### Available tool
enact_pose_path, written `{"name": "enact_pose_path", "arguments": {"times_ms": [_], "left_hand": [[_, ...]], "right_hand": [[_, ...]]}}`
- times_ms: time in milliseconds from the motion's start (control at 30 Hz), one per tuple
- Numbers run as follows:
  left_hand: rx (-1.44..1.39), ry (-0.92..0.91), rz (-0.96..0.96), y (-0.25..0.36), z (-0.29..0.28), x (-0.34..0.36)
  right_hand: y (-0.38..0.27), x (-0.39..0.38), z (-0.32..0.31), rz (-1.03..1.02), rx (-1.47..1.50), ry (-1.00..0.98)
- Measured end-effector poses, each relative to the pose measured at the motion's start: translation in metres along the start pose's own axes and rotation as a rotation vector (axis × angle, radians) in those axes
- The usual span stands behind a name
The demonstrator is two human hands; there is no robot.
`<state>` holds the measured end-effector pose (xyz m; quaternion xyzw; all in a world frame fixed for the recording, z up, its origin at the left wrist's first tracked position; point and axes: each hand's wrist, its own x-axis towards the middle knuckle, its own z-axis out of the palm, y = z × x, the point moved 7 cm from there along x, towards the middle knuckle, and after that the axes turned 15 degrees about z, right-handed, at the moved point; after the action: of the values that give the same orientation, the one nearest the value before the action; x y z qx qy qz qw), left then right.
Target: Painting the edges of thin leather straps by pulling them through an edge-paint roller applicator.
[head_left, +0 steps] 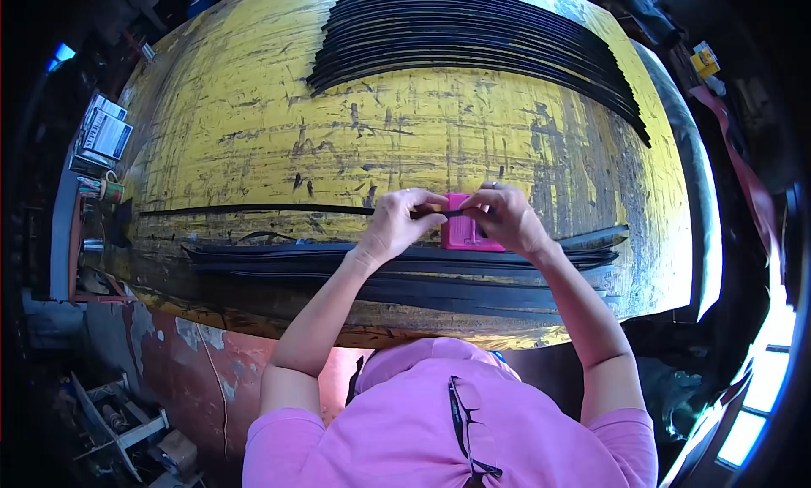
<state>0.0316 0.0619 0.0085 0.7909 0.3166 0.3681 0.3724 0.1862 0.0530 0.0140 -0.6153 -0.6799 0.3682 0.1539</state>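
Black strip (296,207) runs left from mid-frame, both hands (394,224) pinching it over a pink block (461,233). Parallel strips (473,44) line the yellow surface (211,171), top of frame.

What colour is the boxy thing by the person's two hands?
The boxy thing is bright pink, best seen in the head view.

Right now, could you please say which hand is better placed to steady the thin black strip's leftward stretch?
Probably the left hand: the thin black strip runs leftward from it, while the right hand partly covers the rectangular pink block.
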Motion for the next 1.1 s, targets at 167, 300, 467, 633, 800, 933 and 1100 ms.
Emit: {"name": "enact_pose_path", "arguments": {"times_ms": [167, 300, 467, 633, 800, 933, 1100], "left_hand": [[0.189, 0.095, 0.194, 0.017, 0.031, 0.003], [0.241, 0.098, 0.277, 0.024, 0.046, -0.001], [0.326, 0.079, 0.339, 0.03, 0.057, 0.0], [0.347, 0.092, 0.334, 0.03, 0.059, 0.001], [0.37, 0.048, 0.359, 0.032, 0.064, 0.004], [0.367, 0.038, 0.368, 0.034, 0.067, 0.005], [0.387, 0.015, 0.392, 0.037, 0.073, 0.008]], "right_hand": [[-0.003, -0.03, -0.013, -0.313, -0.137, 0.335], [0.009, -0.041, -0.014, -0.322, -0.135, 0.415], [0.021, -0.046, -0.011, -0.316, -0.123, 0.452], [0.028, -0.047, -0.01, -0.322, -0.123, 0.473], [0.033, -0.048, -0.01, -0.318, -0.12, 0.464], [0.035, -0.05, -0.013, -0.345, -0.123, 0.488], [0.039, -0.052, -0.017, -0.346, -0.124, 0.493]]}}
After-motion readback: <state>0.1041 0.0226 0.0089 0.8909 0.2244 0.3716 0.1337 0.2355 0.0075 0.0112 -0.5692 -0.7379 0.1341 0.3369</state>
